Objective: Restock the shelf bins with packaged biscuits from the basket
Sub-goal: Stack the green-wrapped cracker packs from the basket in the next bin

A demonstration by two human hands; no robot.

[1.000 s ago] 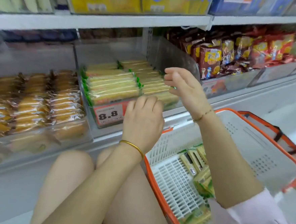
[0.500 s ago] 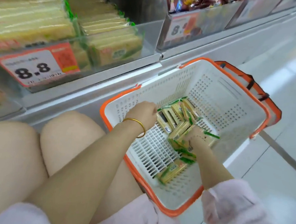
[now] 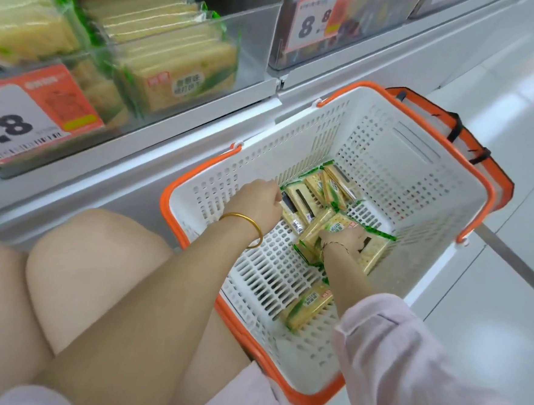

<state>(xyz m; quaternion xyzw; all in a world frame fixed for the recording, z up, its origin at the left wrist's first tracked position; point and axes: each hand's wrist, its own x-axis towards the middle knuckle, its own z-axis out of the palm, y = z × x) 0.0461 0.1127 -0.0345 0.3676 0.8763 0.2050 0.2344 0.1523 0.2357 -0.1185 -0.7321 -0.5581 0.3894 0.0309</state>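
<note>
A white basket with an orange rim [image 3: 419, 168] stands on the floor beside the shelf. Several yellow biscuit packs with green ends [image 3: 322, 187] lie on its bottom, and one more pack [image 3: 310, 303] lies apart near the front. My left hand [image 3: 259, 201] is down in the basket with its fingers curled round a pack at the pile's left edge. My right hand [image 3: 345, 239] reaches in from the right and grips a pack [image 3: 374, 251] in the middle of the pile. The clear shelf bin [image 3: 249, 36] above holds rows of the same biscuits.
A price tag reading 8.8 [image 3: 21, 122] is fixed to the bin's front. A second bin with another 8.8 tag [image 3: 313, 22] stands to the right. My bare knees [image 3: 75, 258] are at lower left, close to the basket. White floor tiles [image 3: 519, 93] lie to the right.
Both hands came down from the shelf bin into the basket. They have since closed onto packs in the pile, and the view has tilted down toward the basket.
</note>
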